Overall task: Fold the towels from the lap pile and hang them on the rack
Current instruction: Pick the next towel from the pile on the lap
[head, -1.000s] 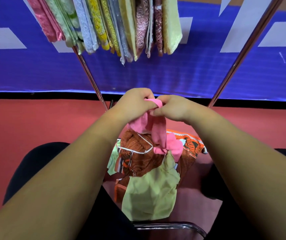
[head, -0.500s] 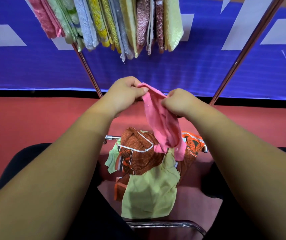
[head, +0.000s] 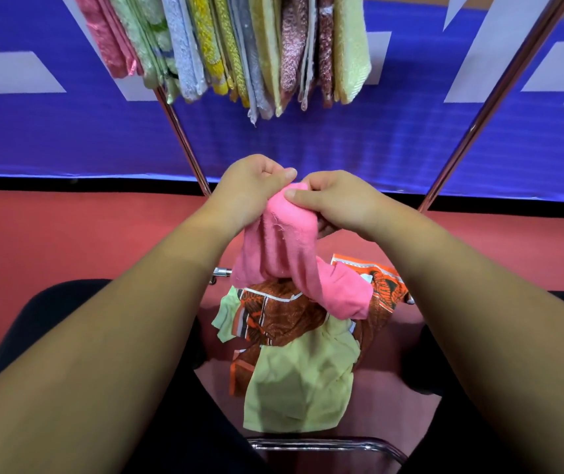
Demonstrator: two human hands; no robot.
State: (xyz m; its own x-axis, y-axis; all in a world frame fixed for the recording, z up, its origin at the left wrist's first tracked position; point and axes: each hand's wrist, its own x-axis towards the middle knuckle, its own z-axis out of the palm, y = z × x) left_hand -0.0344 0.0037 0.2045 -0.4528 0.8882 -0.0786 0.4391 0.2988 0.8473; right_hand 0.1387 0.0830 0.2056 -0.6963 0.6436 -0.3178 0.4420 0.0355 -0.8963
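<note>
Pink towel [head: 284, 248] hangs bunched from both hands, raised above the lap pile [head: 290, 336], though its lower tail trails down onto that heap; the left hand [head: 249, 189] is closed round the top of the cloth with its fingers curled in, and the right hand [head: 335, 203], just beside it, pinches the same gathered end with the thumb laid across the front; the two hands sit so close that their knuckles seem to touch. Held so, the towel's own weight draws it straight down below the hands, which I judge is the purpose: the top edges are brought together so the cloth falls into a lengthwise fold rather than a crumple; the fold looks unfinished, for the hanging part is twisted and a frayed edge shows loose just under the hands. Beneath them lie a brown patterned cloth [head: 266, 313] and a yellow-green cloth [head: 297, 388], draped between the knees and, by my reading, waiting their turn. Beyond the hands stands the rack [head: 489, 97], its slanted legs passing on either side of them; the hung towels [head: 256, 46] crowd together above the hands and off to the left; the space up and to the right of the right hand seems free, a likely spot for this one once it is smoothed.
</note>
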